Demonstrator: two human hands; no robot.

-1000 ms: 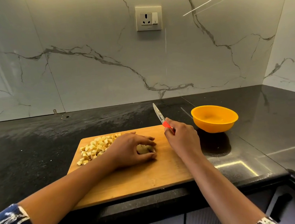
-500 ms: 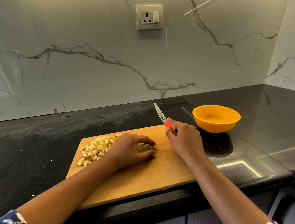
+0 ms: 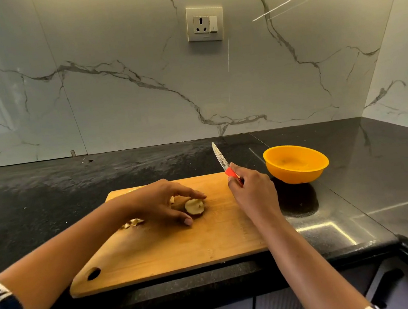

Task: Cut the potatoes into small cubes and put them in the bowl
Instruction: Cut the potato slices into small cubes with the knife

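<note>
Black stone bench [image 3: 50, 197]. Left hand [image 3: 157, 202] fingers [image 3: 192, 193] curl round pale round potato chunk [image 3: 194, 206]: likely hard, slippery; pinch sides. Right hand [image 3: 254, 194] grips red-handled knife [image 3: 220, 158], 2 o'clock.

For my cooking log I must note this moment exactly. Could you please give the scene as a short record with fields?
left grip: holds the potato piece on the cutting board
right grip: holds the knife by its red handle, blade pointing away, not touching the potato piece
potato bits: a few, on the board beside the left wrist
bowl: orange, on the countertop, right of the board, no potato visible inside
task state: cutting not finished
</note>
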